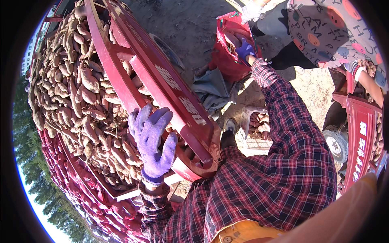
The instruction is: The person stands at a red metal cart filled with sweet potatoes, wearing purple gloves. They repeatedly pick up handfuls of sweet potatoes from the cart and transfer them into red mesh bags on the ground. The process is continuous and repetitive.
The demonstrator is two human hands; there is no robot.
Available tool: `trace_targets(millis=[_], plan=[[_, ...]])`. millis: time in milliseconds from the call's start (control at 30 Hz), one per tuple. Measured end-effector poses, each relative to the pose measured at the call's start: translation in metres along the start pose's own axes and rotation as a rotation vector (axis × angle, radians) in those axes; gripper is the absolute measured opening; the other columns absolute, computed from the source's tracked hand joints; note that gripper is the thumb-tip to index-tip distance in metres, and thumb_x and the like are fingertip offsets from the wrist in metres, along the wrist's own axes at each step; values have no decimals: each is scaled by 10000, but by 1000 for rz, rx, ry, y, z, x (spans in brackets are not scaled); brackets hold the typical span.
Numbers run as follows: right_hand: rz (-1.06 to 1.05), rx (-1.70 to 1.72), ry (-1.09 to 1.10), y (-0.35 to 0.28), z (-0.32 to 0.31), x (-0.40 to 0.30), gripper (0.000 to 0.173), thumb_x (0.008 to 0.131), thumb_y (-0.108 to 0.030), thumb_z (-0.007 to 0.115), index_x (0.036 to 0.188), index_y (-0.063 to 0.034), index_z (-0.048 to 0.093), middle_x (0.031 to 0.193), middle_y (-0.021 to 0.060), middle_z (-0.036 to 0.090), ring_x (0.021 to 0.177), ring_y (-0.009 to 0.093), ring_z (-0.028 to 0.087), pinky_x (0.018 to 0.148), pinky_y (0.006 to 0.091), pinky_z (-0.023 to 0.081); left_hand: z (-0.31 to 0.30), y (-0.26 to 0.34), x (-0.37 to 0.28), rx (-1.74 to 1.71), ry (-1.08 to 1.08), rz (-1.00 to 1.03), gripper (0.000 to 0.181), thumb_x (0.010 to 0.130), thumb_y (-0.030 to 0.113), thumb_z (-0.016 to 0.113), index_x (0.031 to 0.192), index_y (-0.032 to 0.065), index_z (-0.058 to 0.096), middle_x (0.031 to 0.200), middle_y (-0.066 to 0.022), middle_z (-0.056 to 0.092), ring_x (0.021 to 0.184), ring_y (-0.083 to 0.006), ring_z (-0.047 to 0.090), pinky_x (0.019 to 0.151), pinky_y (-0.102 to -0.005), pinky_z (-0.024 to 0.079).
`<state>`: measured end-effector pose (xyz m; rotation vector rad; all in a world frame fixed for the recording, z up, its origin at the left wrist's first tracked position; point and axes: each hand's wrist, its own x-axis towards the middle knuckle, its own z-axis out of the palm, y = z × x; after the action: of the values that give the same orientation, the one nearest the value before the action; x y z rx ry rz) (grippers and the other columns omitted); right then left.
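My left hand, in a purple work glove, is at the red metal side rail of a truck bed, palm up with fingers apart and nothing in it. Beside it, a large heap of sweet potatoes fills the bed. Out to the right, my right hand, also gloved in purple, reaches into the mouth of a red mesh sack. It touches sweet potatoes inside; its fingertips are partly hidden, so a grip cannot be made out. A co-worker's white-gloved hand is at the sack's rim.
A plastic crate of sweet potatoes stands on the ground near my shoe. Dark sheeting lies by the sack. A co-worker in a patterned top stands right, near another red vehicle. Filled red sacks lie behind the heap.
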<state>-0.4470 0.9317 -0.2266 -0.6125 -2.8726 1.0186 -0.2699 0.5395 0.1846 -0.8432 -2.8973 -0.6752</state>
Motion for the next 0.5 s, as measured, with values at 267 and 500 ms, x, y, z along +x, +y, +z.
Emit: trace_targets(millis=[267,500], plan=[[-201,-339,-234,9,-13,14,525,903,-257,590,1402,-112,520,1202,222,675,1113,401,649,945,476,514,-6,-21,-3,-86,83,114,394,850,280,654,1192,87,688,1207,-85,666,1286,-345,507,1154,-560,261],[-111,188,-292,-10,-54,-67,366,1028,-132,532,1380,-50,591,1290,120,664,1126,187,619,984,322,469,10,-29,-30,-211,388,194,331,862,274,676,1138,92,694,1110,-75,650,1191,-331,539,1083,-542,336]])
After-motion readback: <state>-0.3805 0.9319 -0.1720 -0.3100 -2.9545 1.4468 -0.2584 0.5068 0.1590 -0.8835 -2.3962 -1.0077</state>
